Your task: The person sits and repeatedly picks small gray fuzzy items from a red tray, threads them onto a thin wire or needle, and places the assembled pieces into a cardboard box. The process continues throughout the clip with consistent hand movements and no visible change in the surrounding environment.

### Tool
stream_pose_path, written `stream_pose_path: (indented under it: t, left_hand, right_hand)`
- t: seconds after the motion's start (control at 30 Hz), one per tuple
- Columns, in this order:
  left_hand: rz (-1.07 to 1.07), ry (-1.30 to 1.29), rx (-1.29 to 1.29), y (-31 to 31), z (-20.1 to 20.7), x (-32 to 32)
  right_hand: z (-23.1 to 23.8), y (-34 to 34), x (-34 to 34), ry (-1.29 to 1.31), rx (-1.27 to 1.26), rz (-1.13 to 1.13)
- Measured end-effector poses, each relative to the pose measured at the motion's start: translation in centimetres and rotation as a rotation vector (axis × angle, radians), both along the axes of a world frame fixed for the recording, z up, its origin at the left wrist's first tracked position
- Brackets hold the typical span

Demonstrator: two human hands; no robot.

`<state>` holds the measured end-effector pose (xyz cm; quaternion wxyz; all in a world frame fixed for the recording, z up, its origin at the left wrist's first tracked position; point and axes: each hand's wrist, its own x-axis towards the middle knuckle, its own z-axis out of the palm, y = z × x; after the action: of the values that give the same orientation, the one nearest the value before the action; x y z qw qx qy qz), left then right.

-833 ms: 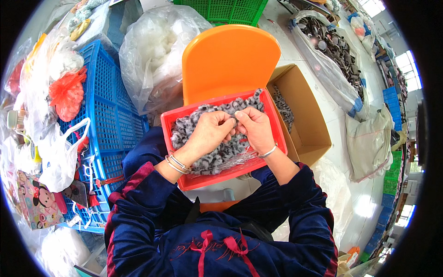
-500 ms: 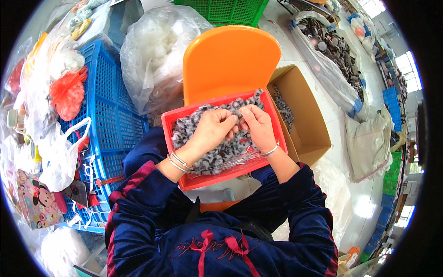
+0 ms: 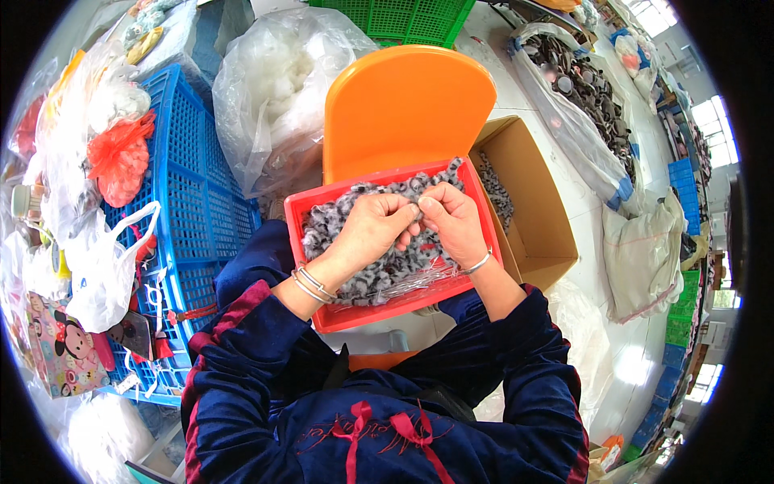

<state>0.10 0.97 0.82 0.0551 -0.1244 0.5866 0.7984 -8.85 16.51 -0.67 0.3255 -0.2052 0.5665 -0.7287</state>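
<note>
Both hands meet above a red plastic tray (image 3: 476, 284) filled with fluffy black, grey and white plush pieces (image 3: 326, 230). My left hand (image 3: 375, 227) is closed, its thumb and forefinger pinched near the middle of the tray. Opposite it, my right hand (image 3: 453, 222) pinches too, fingertips almost touching the left ones. Whatever sits between the fingertips is small and mostly hidden; it blends with the plush behind. Along the tray's near side lie many thin, pale, shiny strands (image 3: 415, 278), with a bit of red among them.
An orange chair (image 3: 409, 113) stands behind the tray. To its right is an open cardboard box (image 3: 542, 214) holding more plush pieces. A blue crate (image 3: 184, 177) and a clear bag of white stuffing (image 3: 282, 89) are on the left. A sack of dark pieces (image 3: 576, 89) lies at far right.
The hands stay pinched together over the tray, with my right fingers shifted slightly. The whole view has moved a little; nothing else visibly differs.
</note>
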Motion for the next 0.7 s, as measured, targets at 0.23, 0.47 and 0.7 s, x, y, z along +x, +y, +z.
stream_pose_path:
  t: [0.23,0.47,0.7]
  left_hand:
    - [-0.035,0.035,-0.037,0.5,0.1,-0.4]
    - [-0.022,0.171,-0.581,-1.0,-1.0,-1.3]
    - [-0.517,0.096,-1.114,0.9,-5.5,0.4]
  right_hand:
    - [1.6,0.8,-0.2,0.117,0.103,-0.043]
    - [5.8,9.3,-7.2,0.634,0.315,-0.607]
    - [2.6,9.9,-6.1,0.788,0.852,-0.206]
